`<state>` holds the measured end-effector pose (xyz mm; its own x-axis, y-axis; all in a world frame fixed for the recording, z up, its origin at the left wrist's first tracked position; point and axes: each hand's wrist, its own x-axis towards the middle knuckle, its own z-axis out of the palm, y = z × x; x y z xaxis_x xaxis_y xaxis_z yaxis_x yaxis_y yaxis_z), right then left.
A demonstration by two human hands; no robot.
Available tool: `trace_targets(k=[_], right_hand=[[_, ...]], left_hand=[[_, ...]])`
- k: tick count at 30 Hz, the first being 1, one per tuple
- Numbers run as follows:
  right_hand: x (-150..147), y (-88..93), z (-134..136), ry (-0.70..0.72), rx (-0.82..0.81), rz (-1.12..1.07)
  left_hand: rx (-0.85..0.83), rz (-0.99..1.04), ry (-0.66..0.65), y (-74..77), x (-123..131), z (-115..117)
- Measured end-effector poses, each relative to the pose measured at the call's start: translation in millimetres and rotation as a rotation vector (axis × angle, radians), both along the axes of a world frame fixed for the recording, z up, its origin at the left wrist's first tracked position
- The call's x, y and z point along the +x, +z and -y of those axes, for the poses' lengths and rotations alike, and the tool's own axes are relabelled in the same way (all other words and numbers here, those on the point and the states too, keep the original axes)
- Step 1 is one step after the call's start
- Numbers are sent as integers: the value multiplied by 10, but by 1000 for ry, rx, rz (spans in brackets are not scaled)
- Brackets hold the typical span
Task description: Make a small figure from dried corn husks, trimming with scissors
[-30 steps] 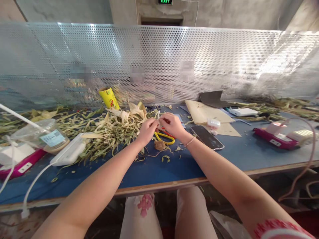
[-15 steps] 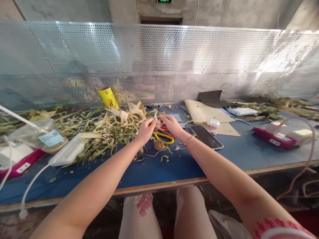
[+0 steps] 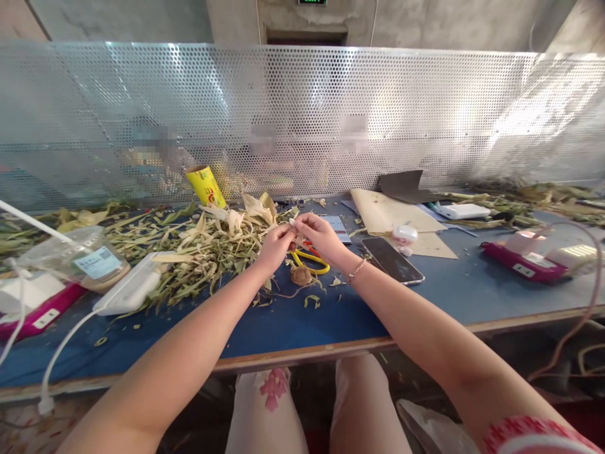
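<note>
My left hand (image 3: 278, 244) is closed in a pinch over the near edge of a heap of dried leaves and husks (image 3: 212, 246). Fingertip to fingertip with it, my right hand (image 3: 321, 234) pinches too. A small pale piece shows between the two hands, perhaps dried husk, but my fingers cover most of it. Just below them lie scissors with yellow and red handles (image 3: 317, 262), partly hidden by my right hand. A ball of brown twine (image 3: 301, 275) rests against the handles, its loose end trailing on the blue table (image 3: 331, 318).
A phone (image 3: 394, 260) and a white earbud case (image 3: 404, 236) lie right of my wrist, by brown paper (image 3: 387, 211). At left stand a plastic cup (image 3: 99, 261) and a white power bank (image 3: 130, 287). A yellow tube (image 3: 206, 186) leans near the perforated screen (image 3: 302, 94).
My right hand has shifted slightly left and turned over, its fingers closer to the left hand's fingertips. My left hand has moved only a little. The table things stay put.
</note>
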<state>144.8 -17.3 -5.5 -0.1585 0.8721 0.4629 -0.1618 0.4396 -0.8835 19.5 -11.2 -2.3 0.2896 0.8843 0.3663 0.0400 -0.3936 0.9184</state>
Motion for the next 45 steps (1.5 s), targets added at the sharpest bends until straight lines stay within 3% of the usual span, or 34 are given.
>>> trace_targets(k=[7,13,33,40,45], right_hand=[[27,41,23,33,-68,-4],[67,51,-1,-36,0,42],[143,16,-89,-187,147,244],[111,17,-110,-53,-47,-41],[107,27,-117,-136,-156,-28]], left_hand=[[-153,263,-64,-35,29,-29],[-258,389,-114,22,35,11],[-220,371,8,9,44,4],[-238,428,-10,24,35,7],[-235,460,2,14,33,-15]])
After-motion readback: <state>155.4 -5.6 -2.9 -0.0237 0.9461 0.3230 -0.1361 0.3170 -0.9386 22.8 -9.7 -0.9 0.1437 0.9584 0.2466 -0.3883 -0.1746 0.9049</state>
